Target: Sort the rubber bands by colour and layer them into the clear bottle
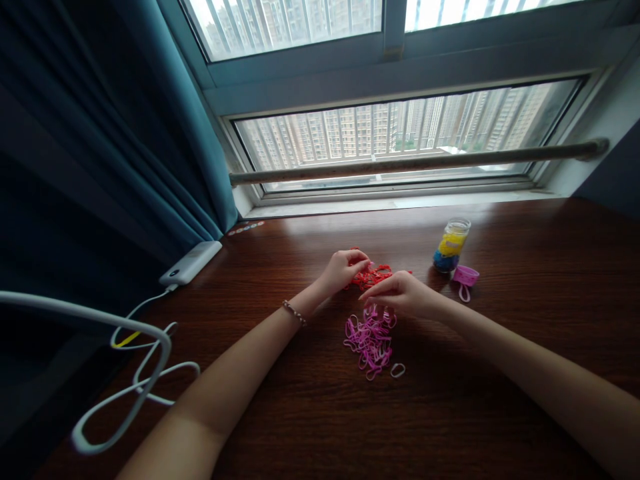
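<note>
Red bands (pixel 374 274) pinched by both hands: left (pixel 343 269), right (pixel 400 293) | pink bands (pixel 371 339) just beneath | table (pixel 500 400) bare toward near edge

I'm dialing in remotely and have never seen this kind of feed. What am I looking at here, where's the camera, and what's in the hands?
There is no machine: a person works with two bare hands. The single picture comes from a camera on their head, looking down at a wooden table by a window. The left hand, with a bracelet on its wrist, and the right hand both pinch at a pile of red rubber bands. Nearer the person lies a pile of pink bands. To the right stand a small jar with yellow and blue contents and its pink lid. At left lie a white power bank and cables.
</note>
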The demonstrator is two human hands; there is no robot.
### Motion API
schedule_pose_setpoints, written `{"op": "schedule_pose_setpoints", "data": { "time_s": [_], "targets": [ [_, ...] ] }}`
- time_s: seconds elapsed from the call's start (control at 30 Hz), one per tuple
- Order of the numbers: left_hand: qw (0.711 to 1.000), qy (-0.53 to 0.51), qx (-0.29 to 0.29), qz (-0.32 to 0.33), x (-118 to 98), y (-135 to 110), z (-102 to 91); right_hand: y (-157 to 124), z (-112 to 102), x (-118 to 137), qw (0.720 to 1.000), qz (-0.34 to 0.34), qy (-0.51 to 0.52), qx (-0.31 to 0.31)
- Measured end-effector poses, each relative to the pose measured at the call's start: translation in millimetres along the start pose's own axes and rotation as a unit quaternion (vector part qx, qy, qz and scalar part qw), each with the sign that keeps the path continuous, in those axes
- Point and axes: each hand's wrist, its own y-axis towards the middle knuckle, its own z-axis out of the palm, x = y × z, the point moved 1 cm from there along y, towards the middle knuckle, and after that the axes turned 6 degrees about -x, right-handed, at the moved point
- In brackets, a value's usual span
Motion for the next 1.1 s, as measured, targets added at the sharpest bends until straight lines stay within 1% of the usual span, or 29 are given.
{"op": "schedule_pose_setpoints", "data": {
  "time_s": [0.03, 0.07, 0.1, 0.13, 0.17, 0.2, 0.23, 0.27, 0.37, 0.43, 0.47, 0.5, 0.53, 0.6, 0.67, 0.73, 0.8, 0.87, 0.93, 1.0, 1.1],
  "targets": [
    [1.0, -0.003, 0.011, -0.006, -1.4, -0.1, -0.4, 0.5, -2.0, -0.7, 1.0, 0.003, -0.006, -0.022],
    [0.999, -0.008, 0.028, -0.015, -3.2, -0.4, -0.8, 1.6, -6.8, -3.1, 0.997, 0.006, -0.018, -0.069],
    [0.998, -0.014, 0.052, -0.026, -5.2, -1.0, -1.0, 3.1, -13.7, -7.1, 0.991, 0.01, -0.037, -0.132],
    [0.996, -0.022, 0.081, -0.038, -7.3, -2.0, -0.9, 4.6, -21.9, -12.1, 0.977, 0.013, -0.072, -0.202],
    [0.992, -0.031, 0.115, -0.049, -9.5, -3.3, -0.4, 6.0, -30.4, -17.6, 0.955, 0.01, -0.12, -0.271],
    [0.986, -0.038, 0.152, -0.055, -11.7, -4.9, 0.3, 7.3, -37.7, -23.1, 0.936, 0.007, -0.174, -0.306],
    [0.979, -0.043, 0.19, -0.058, -13.8, -6.7, 1.4, 8.5, -43.5, -28.4, 0.921, 0.008, -0.227, -0.315],
    [0.971, -0.047, 0.229, -0.058, -15.7, -8.6, 2.8, 9.4, -47.4, -33.2, 0.913, 0.015, -0.27, -0.305],
    [0.936, -0.053, 0.344, -0.057, -20.3, -14.0, 7.4, 10.1, -49.6, -41.6, 0.908, 0.041, -0.338, -0.244],
    [0.917, -0.055, 0.39, -0.055, -22.3, -16.1, 9.6, 9.4, -46.9, -42.2, 0.908, 0.043, -0.35, -0.226],
    [0.917, -0.054, 0.393, -0.051, -22.9, -16.2, 10.2, 9.0, -45.5, -41.5, 0.908, 0.039, -0.351, -0.225],
    [0.923, -0.051, 0.379, -0.046, -23.2, -15.8, 10.4, 8.7, -44.6, -40.6, 0.909, 0.036, -0.347, -0.228],
    [0.935, -0.046, 0.35, -0.04, -23.0, -14.8, 10.3, 8.6, -44.1, -39.6, 0.911, 0.034, -0.337, -0.235],
    [0.964, -0.031, 0.262, -0.03, -21.2, -11.8, 9.0, 8.7, -44.8, -37.9, 0.918, 0.028, -0.296, -0.261],
    [0.987, -0.005, 0.157, -0.017, -17.6, -8.3, 7.0, 9.4, -46.2, -36.8, 0.928, 0.02, -0.235, -0.288],
    [0.998, 0.021, 0.065, -0.004, -13.5, -5.4, 5.0, 10.4, -46.7, -36.2, 0.942, 0.01, -0.162, -0.295],
    [1.0, 0.026, 0.009, 0.009, -10.4, -3.9, 3.9, 11.4, -45.6, -35.4, 0.954, 0.0, -0.092, -0.286],
    [1.0, 0.008, -0.003, 0.018, -9.5, -3.7, 4.3, 12.1, -42.6, -33.7, 0.964, -0.008, -0.03, -0.265],
    [1.0, -0.009, 0.019, 0.021, -10.5, -4.6, 5.9, 12.3, -38.5, -30.9, 0.971, -0.015, 0.017, -0.238],
    [0.999, -0.014, 0.042, 0.021, -12.1, -5.9, 7.6, 12.0, -34.4, -27.4, 0.975, -0.019, 0.041, -0.219],
    [0.999, 0.0, 0.038, 0.019, -12.8, -6.8, 8.3, 11.0, -30.4, -22.8, 0.975, -0.019, 0.045, -0.215]
  ]
}}
